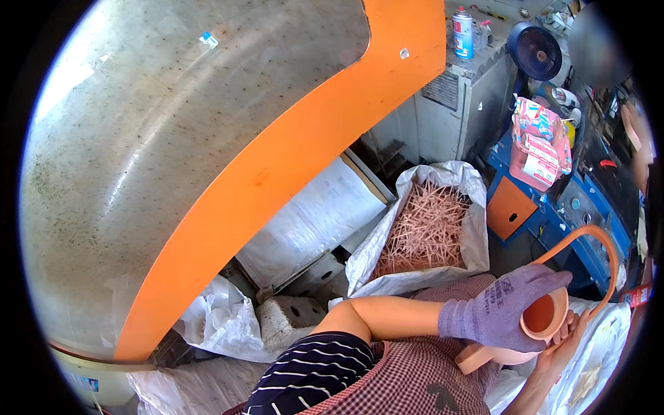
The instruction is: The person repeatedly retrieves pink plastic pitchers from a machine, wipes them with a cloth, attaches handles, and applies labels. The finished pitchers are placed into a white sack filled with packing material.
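Head cam, looking down, fisheye view. Lower right: the person's left hand (pixel 501 304), in a purple knit glove, comes across the body and grips a roll of peach-orange rubber strip (pixel 536 325) from above, fingers curled over the coil's top edge. The right hand (pixel 564 342), bare, sits under and behind the roll w/ fingers spread against its rim, cupping it; only part of the hand shows. So both hands grasp the roll, held in front of the lap, over a checked apron (pixel 422 377) and a navy striped sleeve (pixel 315 370).

A loose end of the strip (pixel 595 242) rises from the roll in a tall arch, curving up and over to the right, then down toward the frame edge.

Centre: a white woven sack (pixel 422 228), open at the top, full of thin pinkish-tan sticks or offcuts, standing on the floor just beyond the person's left forearm.

Upper left, filling approx. half the frame: a big grey speckled machine drum (pixel 159 138) w/ a broad orange rim band (pixel 290 159). Below it, crumpled white plastic bags (pixel 221 321) and a pale concrete block (pixel 287 318).

Upper right: grey cabinet w/ a spray can (pixel 462 33) on top, a small dark fan (pixel 535 52), a pink printed packet (pixel 539 142), and a blue machine w/ an orange panel (pixel 510 207). Far right edge too dark and blurred to tell.
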### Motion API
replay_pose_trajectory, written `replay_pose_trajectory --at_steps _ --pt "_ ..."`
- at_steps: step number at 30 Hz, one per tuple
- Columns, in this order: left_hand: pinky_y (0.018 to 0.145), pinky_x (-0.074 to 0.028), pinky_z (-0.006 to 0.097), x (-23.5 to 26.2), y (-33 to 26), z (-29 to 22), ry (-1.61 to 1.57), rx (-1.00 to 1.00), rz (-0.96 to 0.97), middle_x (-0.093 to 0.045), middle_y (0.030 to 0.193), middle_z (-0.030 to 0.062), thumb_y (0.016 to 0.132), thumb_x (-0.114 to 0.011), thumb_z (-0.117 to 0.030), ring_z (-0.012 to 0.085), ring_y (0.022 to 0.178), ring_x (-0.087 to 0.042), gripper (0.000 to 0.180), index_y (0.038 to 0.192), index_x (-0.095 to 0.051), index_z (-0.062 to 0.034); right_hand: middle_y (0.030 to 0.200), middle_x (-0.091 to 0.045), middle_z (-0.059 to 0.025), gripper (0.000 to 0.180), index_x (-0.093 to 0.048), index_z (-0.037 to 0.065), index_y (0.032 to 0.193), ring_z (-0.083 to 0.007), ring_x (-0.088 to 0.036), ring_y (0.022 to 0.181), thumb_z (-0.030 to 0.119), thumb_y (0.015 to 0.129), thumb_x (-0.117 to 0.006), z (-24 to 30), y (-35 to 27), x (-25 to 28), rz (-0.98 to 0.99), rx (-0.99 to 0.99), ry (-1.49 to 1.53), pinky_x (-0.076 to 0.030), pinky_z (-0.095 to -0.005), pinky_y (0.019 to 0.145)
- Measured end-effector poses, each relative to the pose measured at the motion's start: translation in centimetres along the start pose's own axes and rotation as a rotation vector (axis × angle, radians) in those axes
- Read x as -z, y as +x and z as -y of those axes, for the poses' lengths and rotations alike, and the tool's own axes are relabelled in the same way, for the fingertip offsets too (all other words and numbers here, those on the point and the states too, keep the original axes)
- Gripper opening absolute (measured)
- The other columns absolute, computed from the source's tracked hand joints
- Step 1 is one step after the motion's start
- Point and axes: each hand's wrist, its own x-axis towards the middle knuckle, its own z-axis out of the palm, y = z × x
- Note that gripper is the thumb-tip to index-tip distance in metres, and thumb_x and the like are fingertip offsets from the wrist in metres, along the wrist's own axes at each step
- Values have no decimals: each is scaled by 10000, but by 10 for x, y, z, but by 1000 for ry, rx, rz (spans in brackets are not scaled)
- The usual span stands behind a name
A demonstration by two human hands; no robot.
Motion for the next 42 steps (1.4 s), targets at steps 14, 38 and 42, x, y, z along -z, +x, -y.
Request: replay_pose_trajectory --at_steps 14,38,42 --pt "921 -486 425 -5 8 10 -22 -38 38 -548 1212 216 624 -826 -342 361 1082 -588 898 1352 -443 17 651 -444 26 375 -427 158 707 -14 -295 451 366 1002 -530 6 -4 18 126 5 -3 -281 -149 368" --pt "1027 -391 385 -34 46 -10 -279 650 62 -566 1188 135 834 -606 -135 248 1129 -538 458 1236 -519 68 1039 -670 -196 494 -665 -29 918 -321 -587 1155 431 974 -495 25 6 68 444 -114 -29 -479 -469 983" --pt "1130 -333 427 -48 14 28 -1071 865 143 -598 1175 151 855 -517 -114 274 1234 -522 370 1176 -561 64 1002 -659 -149 431 -639 28 837 -288 -597 1111 424 959 -517 27 -8 83 411 -87 62 -479 -458 971"
